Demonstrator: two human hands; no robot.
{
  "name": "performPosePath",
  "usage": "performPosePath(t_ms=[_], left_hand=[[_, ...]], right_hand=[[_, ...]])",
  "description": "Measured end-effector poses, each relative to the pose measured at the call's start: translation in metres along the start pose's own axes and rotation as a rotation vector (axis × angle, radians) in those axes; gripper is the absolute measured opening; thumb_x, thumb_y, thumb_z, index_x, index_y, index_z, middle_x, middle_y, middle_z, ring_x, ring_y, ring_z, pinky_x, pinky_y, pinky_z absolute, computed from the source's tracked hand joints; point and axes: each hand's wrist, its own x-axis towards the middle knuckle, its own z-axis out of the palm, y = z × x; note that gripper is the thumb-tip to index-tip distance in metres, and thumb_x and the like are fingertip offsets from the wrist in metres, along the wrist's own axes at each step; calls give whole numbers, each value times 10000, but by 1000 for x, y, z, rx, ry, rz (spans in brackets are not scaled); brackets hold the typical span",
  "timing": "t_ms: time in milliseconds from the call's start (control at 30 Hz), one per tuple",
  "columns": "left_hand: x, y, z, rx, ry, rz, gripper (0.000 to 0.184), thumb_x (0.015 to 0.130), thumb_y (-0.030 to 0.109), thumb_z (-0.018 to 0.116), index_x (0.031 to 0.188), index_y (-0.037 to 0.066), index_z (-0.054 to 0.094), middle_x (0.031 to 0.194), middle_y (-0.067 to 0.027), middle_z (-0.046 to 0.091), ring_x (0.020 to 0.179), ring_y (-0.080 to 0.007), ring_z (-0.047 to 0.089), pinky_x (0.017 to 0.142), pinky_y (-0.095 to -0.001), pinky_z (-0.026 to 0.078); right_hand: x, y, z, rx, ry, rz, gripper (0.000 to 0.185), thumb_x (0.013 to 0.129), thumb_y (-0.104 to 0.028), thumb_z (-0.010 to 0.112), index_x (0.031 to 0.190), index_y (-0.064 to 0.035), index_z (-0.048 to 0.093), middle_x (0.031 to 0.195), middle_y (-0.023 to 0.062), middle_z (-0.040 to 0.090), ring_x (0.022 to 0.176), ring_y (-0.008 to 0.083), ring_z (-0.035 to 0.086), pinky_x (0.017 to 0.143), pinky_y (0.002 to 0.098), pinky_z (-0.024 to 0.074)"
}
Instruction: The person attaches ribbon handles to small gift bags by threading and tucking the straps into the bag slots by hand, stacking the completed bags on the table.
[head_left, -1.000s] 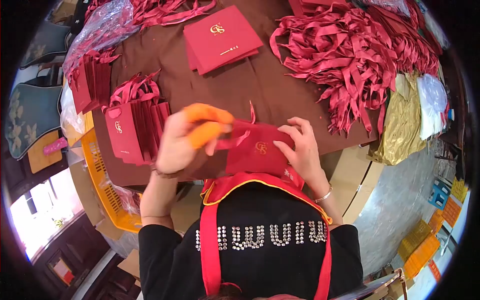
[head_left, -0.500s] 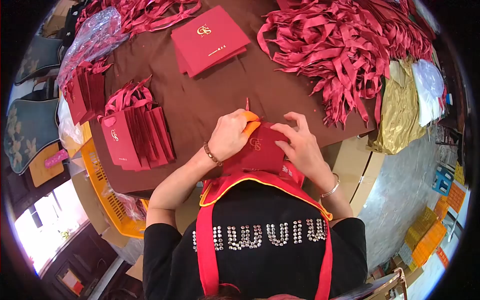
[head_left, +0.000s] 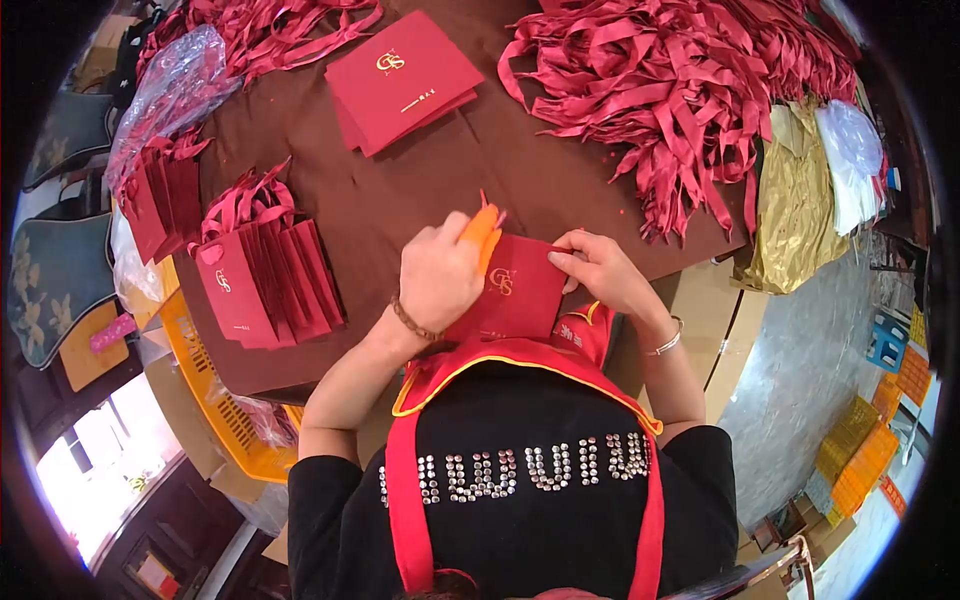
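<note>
A red paper bag (head_left: 522, 290) with a gold logo is held upright in front of my apron. My right hand (head_left: 607, 270) pinches its upper right corner between thumb and fingers. At its upper left edge, my left hand (head_left: 440, 265) is closed, with orange covers (head_left: 484, 232) on the fingertips. A thin red ribbon end (head_left: 483, 197) pokes out past those covers. How the ribbon joins the bag is hidden by the fingers.
Flat red bags (head_left: 405, 85) lie stacked on the brown tablecloth (head_left: 540, 170). Bags with ribbon handles (head_left: 268, 280) stand at left. A large ribbon heap (head_left: 660, 100) fills the back right, beside gold wrapping (head_left: 800, 215). A yellow crate (head_left: 215, 400) sits below the table's left edge.
My right hand has closed on the bag's right corner after hovering with fingers apart. My left hand has turned and shifted slightly left, and the bag's front shows more fully.
</note>
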Motion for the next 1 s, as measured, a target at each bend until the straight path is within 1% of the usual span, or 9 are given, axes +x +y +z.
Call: performPosePath(t_ms=[33, 67, 133, 300, 367, 433, 700, 767, 1000], left_hand=[[-4, 6, -5, 41, -22, 79, 264, 710, 71, 613, 969, 37, 651, 757, -81, 514, 568, -242, 526, 522, -355, 437], [-9, 11, -6, -24, -56, 135, 260, 704, 69, 624, 960, 23, 639, 748, -97, 507, 619, -273, 532, 548, -378, 429], [-19, 16, 2, -18, -143, 192, 216, 682, 84, 610, 887, 17, 630, 757, -108, 513, 652, -277, 545, 598, -379, 428], [-18, 20, 18, 8, -186, 166, 128, 676, 103, 594, 765, 14, 618, 768, -116, 524, 661, -280, 555, 628, -377, 426], [-17, 22, 21, 14, -189, 153, 113, 670, 102, 589, 734, 13, 616, 773, -118, 528, 665, -279, 558, 627, -378, 427], [-16, 24, 23, -2, -176, 137, 77, 656, 99, 590, 657, 21, 596, 778, -123, 531, 668, -276, 562, 628, -380, 429], [-15, 26, 17, 10, -225, 148, 79, 649, 97, 597, 672, 21, 593, 782, -127, 534, 662, -277, 565, 624, -385, 434], [-13, 27, 16, 13, -227, 146, 83, 657, 97, 599, 685, 19, 595, 779, -128, 534, 655, -283, 565, 623, -389, 439], [-10, 28, 19, -70, -292, 27, 106, 737, 107, 586, 734, 2, 588, 762, -167, 574, 622, -354, 571, 573, -442, 460]], right_hand=[[0, 1, 1, 20, 8, 7, 231, 903, -195, 572, 946, 31, 587, 697, 10, 564, 586, 78, 565, 559, 215, 444], [0, 1, 1, 39, 15, 15, 233, 901, -194, 574, 950, 34, 588, 702, 9, 566, 577, 76, 563, 552, 215, 444], [0, 2, 2, 44, 12, 29, 233, 901, -196, 575, 956, 31, 590, 696, 7, 566, 562, 75, 560, 543, 214, 442], [-4, 0, 6, 95, 26, 69, 232, 891, -189, 589, 982, 24, 596, 684, 2, 568, 531, 69, 552, 506, 209, 435], [-6, -2, 6, 156, 34, 104, 232, 867, -172, 623, 994, 21, 601, 676, 0, 572, 537, 64, 554, 488, 205, 431], [-6, 2, 7, 136, 34, 72, 227, 852, -160, 639, 988, 20, 608, 671, -1, 574, 536, 60, 551, 484, 201, 431], [-8, -3, 13, 27, 109, 7, 183, 821, -132, 665, 923, 17, 637, 660, 10, 577, 525, 53, 540, 475, 204, 438], [-7, 1, 14, -1, 128, -40, 186, 820, -130, 662, 921, 24, 636, 715, 15, 563, 523, 59, 532, 473, 213, 443], [-5, 14, 17, -100, 171, -170, 175, 820, -114, 653, 920, 29, 632, 802, 21, 516, 558, 73, 525, 477, 224, 447]])
